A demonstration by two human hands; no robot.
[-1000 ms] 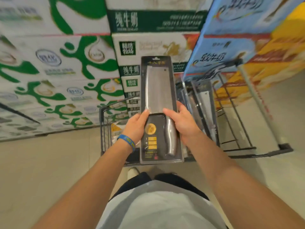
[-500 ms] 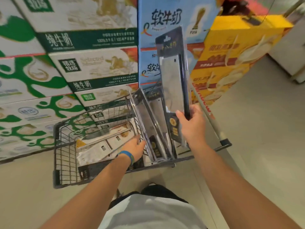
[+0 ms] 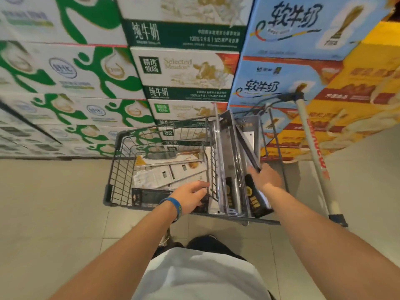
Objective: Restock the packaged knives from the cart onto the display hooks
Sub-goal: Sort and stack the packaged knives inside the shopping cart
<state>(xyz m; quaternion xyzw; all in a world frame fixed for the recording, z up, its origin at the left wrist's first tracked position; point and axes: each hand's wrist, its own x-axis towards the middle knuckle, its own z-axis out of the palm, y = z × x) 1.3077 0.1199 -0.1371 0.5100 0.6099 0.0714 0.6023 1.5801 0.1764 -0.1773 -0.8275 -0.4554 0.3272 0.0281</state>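
Lowered since before: packaged knife [image 3: 249,144] now back in cart [image 3: 120,169] rear section, leaning on other upright packs [image 3: 227,161]. My right hand [image 3: 265,177] at its edge, grip unclear in blur. Left hand [image 3: 190,198] released beside wire divider [image 3: 213,167]. Milk cartons [image 3: 184,72] stacked behind.

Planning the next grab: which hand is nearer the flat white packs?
Left. Left hand hovers just short of the white packs; right hand is at the upright packs beyond the divider.
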